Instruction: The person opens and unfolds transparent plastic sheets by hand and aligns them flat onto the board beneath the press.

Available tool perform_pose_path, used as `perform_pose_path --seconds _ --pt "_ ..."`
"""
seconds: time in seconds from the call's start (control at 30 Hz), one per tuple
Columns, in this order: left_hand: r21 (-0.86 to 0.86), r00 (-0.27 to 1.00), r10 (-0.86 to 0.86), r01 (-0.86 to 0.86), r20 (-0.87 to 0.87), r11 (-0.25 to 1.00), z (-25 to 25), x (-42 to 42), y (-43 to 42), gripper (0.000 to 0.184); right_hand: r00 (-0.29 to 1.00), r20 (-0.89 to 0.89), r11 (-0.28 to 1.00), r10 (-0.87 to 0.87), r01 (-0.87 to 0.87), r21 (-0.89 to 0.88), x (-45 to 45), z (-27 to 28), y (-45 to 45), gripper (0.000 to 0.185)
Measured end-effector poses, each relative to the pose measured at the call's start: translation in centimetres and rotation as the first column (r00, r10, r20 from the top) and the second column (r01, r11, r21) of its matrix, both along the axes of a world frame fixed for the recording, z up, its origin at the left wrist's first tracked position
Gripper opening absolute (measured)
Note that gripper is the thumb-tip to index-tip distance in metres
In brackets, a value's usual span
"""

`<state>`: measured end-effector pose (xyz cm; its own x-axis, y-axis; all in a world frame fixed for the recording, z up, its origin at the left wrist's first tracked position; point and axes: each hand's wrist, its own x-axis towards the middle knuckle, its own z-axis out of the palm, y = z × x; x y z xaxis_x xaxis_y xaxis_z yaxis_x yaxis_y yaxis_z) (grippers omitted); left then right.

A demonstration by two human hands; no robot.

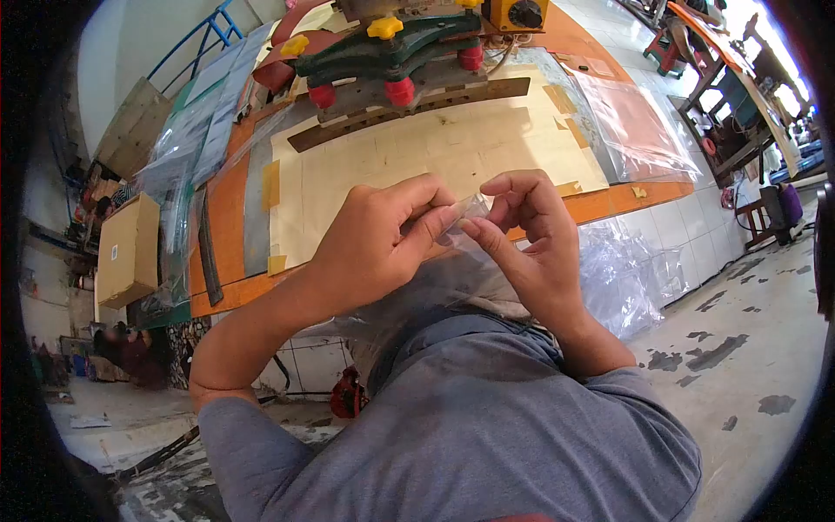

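In front of my waist, my left hand (387, 230) pinches a clear plastic sheet (474, 207) between thumb and forefinger. From the other side, my right hand (535, 244) has its thumb on the same crumpled edge, its fingers curled above it. The film is see-through, and more of it seems to hang over my lap. I cannot tell if it is a bag or a flat sheet. Beneath and beyond both hands lies a cream board (383, 174), taped at its edges to the worktable.
A green press head (396, 56) with red and yellow knobs stands over the board, a dark metal bar (409, 113) at its front. Clear film (617, 270) hangs off the orange table edge (230, 291) at right. A cardboard box (129, 250) stands at left.
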<state>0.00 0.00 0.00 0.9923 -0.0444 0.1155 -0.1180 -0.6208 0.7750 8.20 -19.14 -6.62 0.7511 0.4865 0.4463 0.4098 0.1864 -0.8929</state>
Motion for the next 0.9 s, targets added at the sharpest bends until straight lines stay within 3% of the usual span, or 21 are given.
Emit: perform_pose_path --seconds 0.1,0.3,0.37,0.5,0.57,0.67,0.9 --pt "-0.007 0.998 0.013 -0.012 0.059 1.0 0.0 -0.1 -0.2 0.014 0.997 -0.07 1.0 0.02 -0.021 -0.009 0.3 0.1 0.1 0.041" --pt "0.051 0.998 0.021 -0.018 -0.065 0.999 1.4 -0.2 0.1 0.014 0.995 -0.091 0.992 0.042 -0.053 -0.115 1.4 0.8 0.0 0.027" --pt "-0.144 0.999 -0.032 0.034 0.016 0.989 0.9 -0.2 0.1 0.016 0.999 0.021 0.986 0.036 -0.032 -0.162 1.8 1.0 0.0 0.025" --pt "-0.174 0.997 -0.029 0.016 -0.073 0.985 1.6 -0.1 1.5 0.018 0.972 0.213 0.991 0.094 -0.071 -0.113 3.0 0.7 0.1 0.027" --pt "-0.266 0.999 -0.008 -0.005 -0.047 0.964 1.6 -0.1 2.0 0.017 0.963 0.057 0.963 0.262 -0.256 -0.089 2.9 0.7 -0.1 0.026" --pt "-0.277 0.999 -0.01 0.018 0.033 0.961 2.1 -0.4 1.9 0.017 0.959 -0.024 0.934 0.281 -0.279 -0.223 1.9 1.7 -0.6 0.025" --pt "-0.216 1.0 -0.003 0.007 0.017 0.976 2.1 -0.1 1.3 0.018 0.967 -0.032 0.94 0.251 -0.251 -0.232 1.6 2.5 -0.5 0.025"
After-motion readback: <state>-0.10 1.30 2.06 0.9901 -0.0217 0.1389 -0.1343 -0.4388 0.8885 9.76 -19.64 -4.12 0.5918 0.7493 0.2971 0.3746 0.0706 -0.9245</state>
